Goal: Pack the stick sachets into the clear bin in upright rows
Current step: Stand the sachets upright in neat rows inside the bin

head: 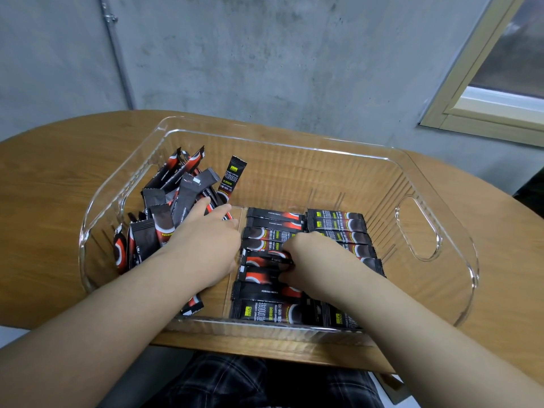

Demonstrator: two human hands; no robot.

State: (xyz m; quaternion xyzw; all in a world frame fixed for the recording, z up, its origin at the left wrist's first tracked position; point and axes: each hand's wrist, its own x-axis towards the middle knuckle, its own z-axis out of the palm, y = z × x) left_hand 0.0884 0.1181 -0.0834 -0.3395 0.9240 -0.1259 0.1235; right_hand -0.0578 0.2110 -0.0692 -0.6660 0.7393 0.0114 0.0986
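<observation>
Straightening sachets in the bin (pixel 412 160)

My left hand (pixel 206 240) lies flat against the loose pile (pixel 173 195); my right hand (pixel 309 257) pinches a sachet (pixel 266 257) in the rows (pixel 273 231). Next, I reckon: seat it snugly.

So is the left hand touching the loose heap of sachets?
Touching. The head view shows the left hand with its fingers laid straight against the heap of sachets inside the clear bin.

Grey concrete wall (pixel 265 54), window (pixel 500 69) at right, wooden table (pixel 44 178).
</observation>
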